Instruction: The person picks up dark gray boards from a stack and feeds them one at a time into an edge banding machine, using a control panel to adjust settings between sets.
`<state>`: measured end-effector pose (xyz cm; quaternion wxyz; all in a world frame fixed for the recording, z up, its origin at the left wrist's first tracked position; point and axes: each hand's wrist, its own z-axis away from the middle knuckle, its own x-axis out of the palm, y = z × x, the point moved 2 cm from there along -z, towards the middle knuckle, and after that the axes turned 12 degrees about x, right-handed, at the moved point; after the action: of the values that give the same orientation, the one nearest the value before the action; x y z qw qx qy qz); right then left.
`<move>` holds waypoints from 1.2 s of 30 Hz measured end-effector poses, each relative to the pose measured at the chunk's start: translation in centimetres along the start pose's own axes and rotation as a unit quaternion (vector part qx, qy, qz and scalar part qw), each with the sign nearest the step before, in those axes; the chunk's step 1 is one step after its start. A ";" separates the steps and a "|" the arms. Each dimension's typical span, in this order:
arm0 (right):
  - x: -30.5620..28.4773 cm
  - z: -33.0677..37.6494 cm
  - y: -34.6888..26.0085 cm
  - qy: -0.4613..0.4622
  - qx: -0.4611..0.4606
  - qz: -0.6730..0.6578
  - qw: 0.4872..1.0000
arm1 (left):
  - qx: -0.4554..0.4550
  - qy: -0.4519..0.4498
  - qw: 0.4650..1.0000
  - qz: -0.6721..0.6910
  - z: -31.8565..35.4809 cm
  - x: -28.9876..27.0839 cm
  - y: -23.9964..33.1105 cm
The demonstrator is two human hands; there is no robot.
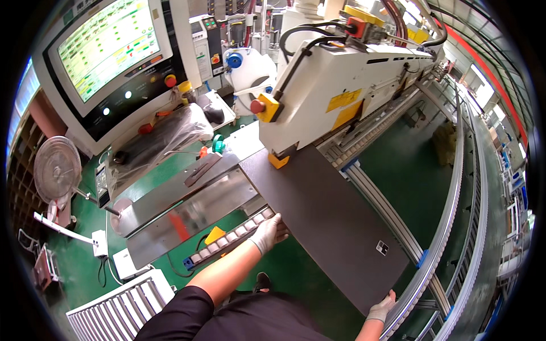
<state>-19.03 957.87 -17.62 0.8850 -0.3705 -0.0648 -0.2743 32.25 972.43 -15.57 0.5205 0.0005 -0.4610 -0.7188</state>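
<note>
A long dark brown panel [327,219] lies flat, its far end under the head of a white machine [335,85]. A small black-and-white label [382,248] is stuck near its right end. My left hand [269,233], in a pale glove, holds the panel's near left edge beside a strip of rollers [230,237]. Its fingers are partly hidden by the panel's edge. At the near right corner, my right hand [382,307], also gloved, grips the panel, thumb on top and the other fingers largely out of sight.
At the left are a control cabinet with a lit screen [108,42], a fan [58,169] and a white roller stand [122,304]. A metal table [193,213] carries a dark strip [203,170]. Curved metal rails [438,273] run along the panel's right. The floor is green.
</note>
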 end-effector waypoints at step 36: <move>10.7 8.0 37.9 -0.695 -0.120 0.706 0.063 | -0.182 0.690 0.695 -0.087 52.3 -22.2 -45.4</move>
<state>10.86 980.53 -31.99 0.1600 -0.3656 -0.3243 0.8576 -16.67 1025.23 -26.28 0.6175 0.4418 0.1694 -0.6284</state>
